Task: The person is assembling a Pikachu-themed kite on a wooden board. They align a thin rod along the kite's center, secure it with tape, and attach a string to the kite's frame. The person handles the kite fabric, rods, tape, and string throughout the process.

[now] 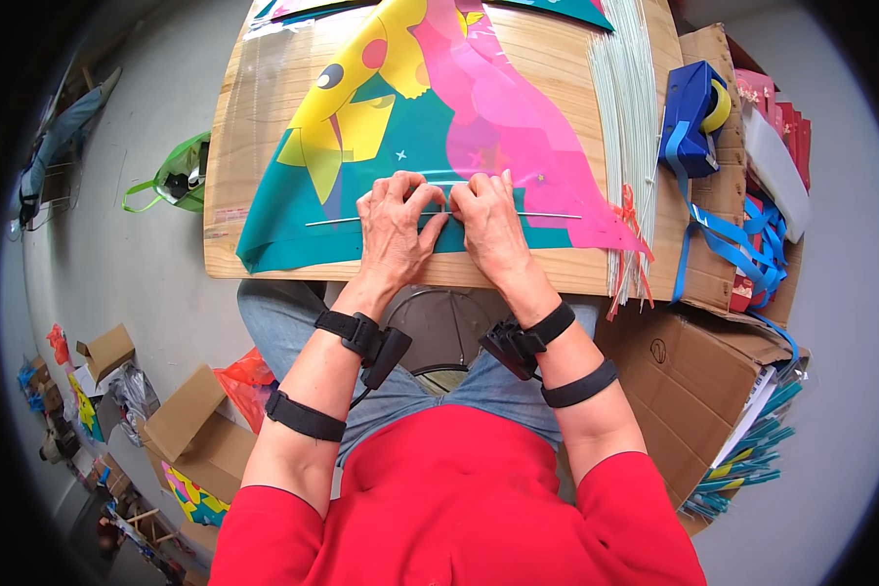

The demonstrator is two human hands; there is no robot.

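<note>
Head | both hands (444, 230) pinch thin rod (547, 215) | kite sheet (381, 127) beneath, touching

A blue tape dispenser (690, 119) sits on a cardboard box (698, 376) beside blue ribbon (742, 244), white rods (630, 107), and possibly red packets (786, 122); a green bag (181, 176) lies on the floor.

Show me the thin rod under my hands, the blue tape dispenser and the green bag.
thin rod (547, 215), head view, bare right stretch.
blue tape dispenser (689, 117), head view, body.
green bag (181, 176), head view, side.
</note>
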